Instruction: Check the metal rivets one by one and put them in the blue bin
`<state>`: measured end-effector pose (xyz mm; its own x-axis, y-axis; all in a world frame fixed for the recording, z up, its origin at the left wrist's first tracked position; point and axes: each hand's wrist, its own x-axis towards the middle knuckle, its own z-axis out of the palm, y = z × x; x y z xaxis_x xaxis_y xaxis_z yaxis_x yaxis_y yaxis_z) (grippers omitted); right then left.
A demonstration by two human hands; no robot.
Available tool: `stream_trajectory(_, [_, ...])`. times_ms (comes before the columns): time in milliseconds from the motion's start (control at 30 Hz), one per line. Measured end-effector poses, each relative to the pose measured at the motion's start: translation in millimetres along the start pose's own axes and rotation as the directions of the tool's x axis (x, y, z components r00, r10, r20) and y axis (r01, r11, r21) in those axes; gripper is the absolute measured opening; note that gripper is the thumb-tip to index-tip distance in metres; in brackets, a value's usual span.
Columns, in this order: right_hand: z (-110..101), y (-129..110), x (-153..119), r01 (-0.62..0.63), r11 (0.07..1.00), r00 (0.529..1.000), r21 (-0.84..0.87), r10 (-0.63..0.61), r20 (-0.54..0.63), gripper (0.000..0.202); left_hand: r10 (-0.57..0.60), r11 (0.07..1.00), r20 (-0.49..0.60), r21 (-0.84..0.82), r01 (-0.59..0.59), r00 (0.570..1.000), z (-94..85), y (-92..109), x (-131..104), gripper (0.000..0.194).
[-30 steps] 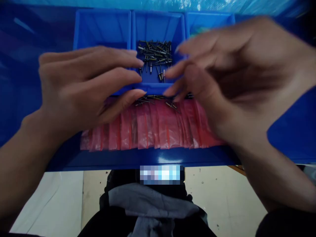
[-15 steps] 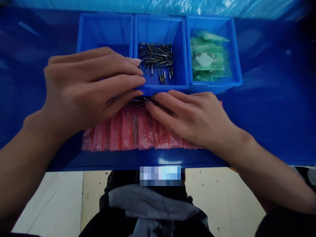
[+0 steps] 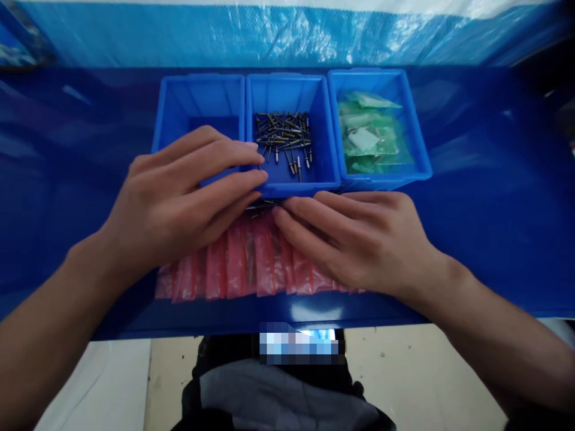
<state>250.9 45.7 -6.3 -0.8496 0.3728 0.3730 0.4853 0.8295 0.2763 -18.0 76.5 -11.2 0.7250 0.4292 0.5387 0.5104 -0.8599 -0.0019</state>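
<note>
My left hand (image 3: 188,191) reaches over the front edge of the middle blue bin (image 3: 294,190), fingers spread a little apart; its thumb is partly hidden. Inside that bin lies a heap of metal rivets (image 3: 285,134). Just below the bin's front wall, the fingertips of my right hand (image 3: 363,236) are pinched together at several dark rivets (image 3: 260,209). A row of pink plastic bags (image 3: 240,263) lies in front of the bins, under both hands. What the right fingertips grip is too small to make out.
The left blue bin (image 3: 215,90) shows a bare floor. The right bin (image 3: 417,143) holds green bags (image 3: 377,140) with small parts. A lit, pixelated screen (image 3: 299,344) is below the table's front edge.
The view has tilted, so the bins and bags sit lower in the frame. My left fingers have shifted slightly relative to the bin; my right hand stays at the bin's front.
</note>
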Motion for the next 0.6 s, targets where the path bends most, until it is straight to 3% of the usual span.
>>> stream_trajectory(167, [0.9,-1.9,2.5,-0.068,0.996,0.993,-0.050,0.072,0.092,0.023,-0.036,0.999,0.053,0.011,0.035,0.998,-3.3,0.4,-2.4,0.032])
stream_trajectory(433, [-0.1,0.5,2.8,-0.051,0.999,0.998,-0.005,0.051,0.047,0.024,-0.006,1.000,0.026,0.026,0.005,1.000,-0.6,0.0,-2.5,0.031])
stream_trajectory(600, [-7.5,-0.4,-1.1,-0.098,0.995,0.994,-0.030,0.099,0.035,0.023,-0.012,0.999,0.034,0.033,0.011,0.999,-1.2,-0.4,-1.7,0.030])
